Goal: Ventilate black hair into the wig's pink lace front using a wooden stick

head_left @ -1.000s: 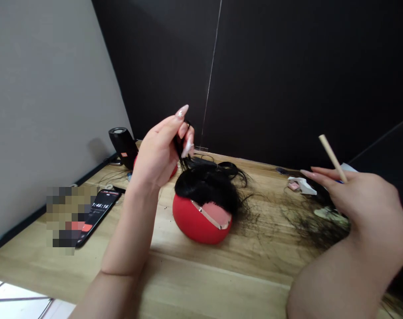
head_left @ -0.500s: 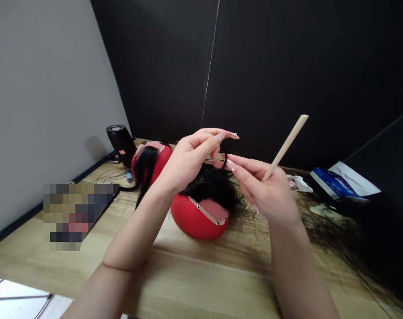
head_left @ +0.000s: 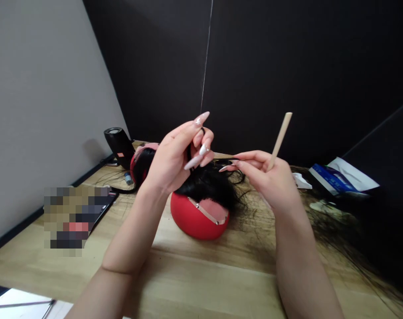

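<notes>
In front of me a red head form [head_left: 198,219] rests on the table, with a pink cap piece [head_left: 215,208] pinned on it and black hair [head_left: 211,184] over its top. My left hand [head_left: 186,153] is raised above the form, fingers curled round a lock of black hair that shows between them. To its right, my right hand [head_left: 263,173] pinches a thin dark strand stretched towards the left. A pale wooden stick [head_left: 281,138] stands up out of the right hand, tucked in its grip; its lower end is hidden.
A second head form with black hair [head_left: 143,161] lies behind my left arm, near a black cylindrical speaker [head_left: 118,144]. At the left is a tablet-like device [head_left: 102,212], its screen blurred. Loose hair [head_left: 334,230] and a blue-and-white packet [head_left: 341,179] lie at the right.
My hands have moved apart, the left one shifting left and turning its fingers inward round the hair. The strand is now drawn out between them. The wooden stick stands steeper.
</notes>
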Tool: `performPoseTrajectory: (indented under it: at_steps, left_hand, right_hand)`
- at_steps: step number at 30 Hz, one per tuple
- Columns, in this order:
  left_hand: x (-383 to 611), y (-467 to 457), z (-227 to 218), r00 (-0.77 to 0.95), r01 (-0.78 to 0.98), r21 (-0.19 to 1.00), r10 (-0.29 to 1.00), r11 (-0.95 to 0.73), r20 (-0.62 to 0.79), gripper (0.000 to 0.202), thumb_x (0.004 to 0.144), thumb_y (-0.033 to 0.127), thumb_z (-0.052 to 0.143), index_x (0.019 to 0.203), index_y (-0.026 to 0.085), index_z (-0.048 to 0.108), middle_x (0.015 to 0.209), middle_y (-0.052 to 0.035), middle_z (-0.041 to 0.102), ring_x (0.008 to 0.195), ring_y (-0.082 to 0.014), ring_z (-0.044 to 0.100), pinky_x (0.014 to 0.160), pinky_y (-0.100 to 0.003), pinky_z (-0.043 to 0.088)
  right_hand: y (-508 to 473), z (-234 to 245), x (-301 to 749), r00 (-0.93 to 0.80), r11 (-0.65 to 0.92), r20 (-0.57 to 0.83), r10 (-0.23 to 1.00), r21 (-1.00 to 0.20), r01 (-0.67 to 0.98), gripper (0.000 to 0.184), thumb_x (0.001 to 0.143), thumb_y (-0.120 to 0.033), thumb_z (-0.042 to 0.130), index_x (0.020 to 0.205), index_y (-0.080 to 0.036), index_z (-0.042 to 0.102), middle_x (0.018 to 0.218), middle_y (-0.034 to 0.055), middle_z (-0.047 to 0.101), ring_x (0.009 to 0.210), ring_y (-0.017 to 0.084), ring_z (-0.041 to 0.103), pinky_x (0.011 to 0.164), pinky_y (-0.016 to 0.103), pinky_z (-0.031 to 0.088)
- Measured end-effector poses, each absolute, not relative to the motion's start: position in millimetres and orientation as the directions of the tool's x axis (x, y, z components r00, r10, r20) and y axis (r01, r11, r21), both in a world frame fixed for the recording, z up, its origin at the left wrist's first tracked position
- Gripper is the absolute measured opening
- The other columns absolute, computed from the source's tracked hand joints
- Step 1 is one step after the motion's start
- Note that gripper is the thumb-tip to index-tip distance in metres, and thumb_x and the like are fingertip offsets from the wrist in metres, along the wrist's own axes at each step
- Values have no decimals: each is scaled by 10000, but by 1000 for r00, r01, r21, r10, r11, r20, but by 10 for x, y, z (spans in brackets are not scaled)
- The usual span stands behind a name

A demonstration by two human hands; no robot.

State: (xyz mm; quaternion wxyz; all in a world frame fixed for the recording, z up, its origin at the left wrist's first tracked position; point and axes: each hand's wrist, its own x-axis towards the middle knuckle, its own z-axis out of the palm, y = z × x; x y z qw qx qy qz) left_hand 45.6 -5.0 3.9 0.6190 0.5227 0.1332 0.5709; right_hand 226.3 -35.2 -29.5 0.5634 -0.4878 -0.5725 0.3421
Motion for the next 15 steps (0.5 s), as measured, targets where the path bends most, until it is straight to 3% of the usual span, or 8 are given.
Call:
performPoseTrajectory:
  at_steps: [3,6,8,11,13,15]
  left_hand:
    - [370,-22,80,220,-509,814,872,-280,437,445,915,329,622,557,154,425,562,56,480,355,-2,269,372,-171,317]
    - [279,23,86,183,-484,796,847,-364,499,418,907,306,632,563,156,449,573,50,473,380,-10,266,364,-178,262]
    - [218,47,82,172,-476,783,831,-401,530,401,896,291,651,564,160,467,579,44,478,397,-19,291,375,-186,257]
    - [133,60,75,167,-438,786,819,-437,548,393,880,295,674,560,164,487,584,35,491,424,-33,353,404,-200,275]
    - [88,52,70,168,-383,791,807,-477,567,381,886,306,666,571,162,507,594,27,500,446,-41,379,415,-206,266]
    - [63,34,68,173,-308,800,796,-515,579,376,899,324,647,584,161,523,592,17,503,463,-51,389,414,-214,238]
  right_hand:
    - [-320,-267,2453,324,272,398,858,-888,371,191,764,-258,714,925,-155,712,839,88,749,818,208,726,758,322,572]
    - [-315,-226,2679,473,251,450,757,-869,426,198,743,-248,714,917,-156,738,823,92,735,689,175,686,583,270,515]
    - [-335,-199,2834,529,236,423,736,-892,385,233,724,-258,731,926,-143,753,816,106,731,512,108,562,437,235,383]
    - [-399,-166,3064,606,193,366,706,-923,334,293,662,-263,788,924,-131,777,841,133,735,414,40,326,374,242,218]
    - [-451,-155,3211,635,154,338,695,-932,328,334,631,-276,816,935,-138,790,882,146,738,430,45,331,389,259,232]
    - [-493,-164,3357,657,66,299,692,-933,355,385,626,-300,824,974,-139,793,916,160,739,474,83,438,424,279,289]
